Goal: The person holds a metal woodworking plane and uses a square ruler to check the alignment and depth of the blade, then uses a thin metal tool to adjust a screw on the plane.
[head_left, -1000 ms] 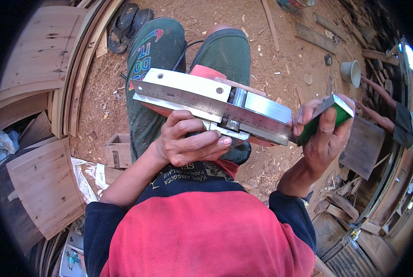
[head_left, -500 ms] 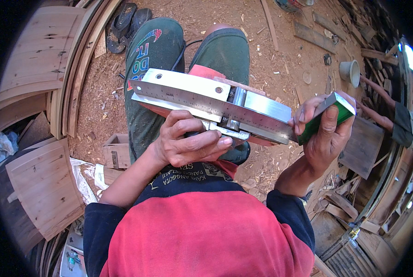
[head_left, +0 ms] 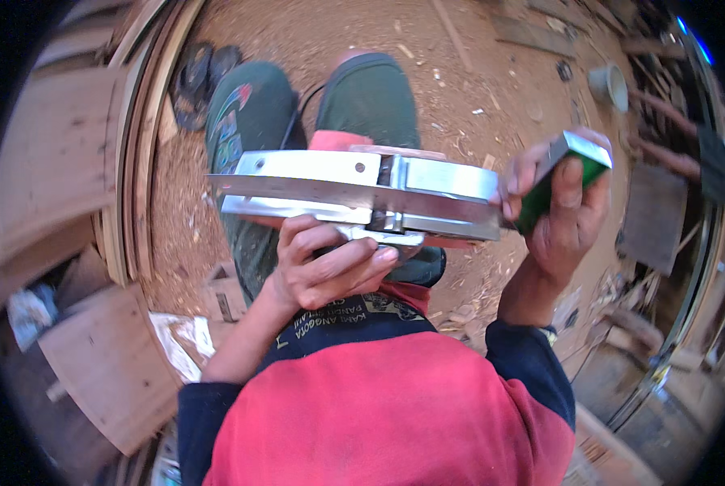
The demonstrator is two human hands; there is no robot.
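Observation:
An electric hand planer with a red body lies sole up over my lap, its shiny metal plates and the cutter gap between them facing me. My left hand is closed around the planer's near side, close to the gap. A try square with a green and silver stock is gripped in my right hand, thumb on the green face. Its long steel blade runs lengthwise across the sole, tilted up nearly on edge. Whether the blade touches the sole all along cannot be made out.
Wood shavings cover the ground. Wooden panels and long boards stand at the left, near dark sandals. A small wooden box sits beside my left leg. At the right are a pale bucket, another person's limbs and scrap wood.
The planer and the square's blade have turned to lie more level across the view. The blade now shows more edge-on. Both hands keep their holds, and the whole view has shifted slightly.

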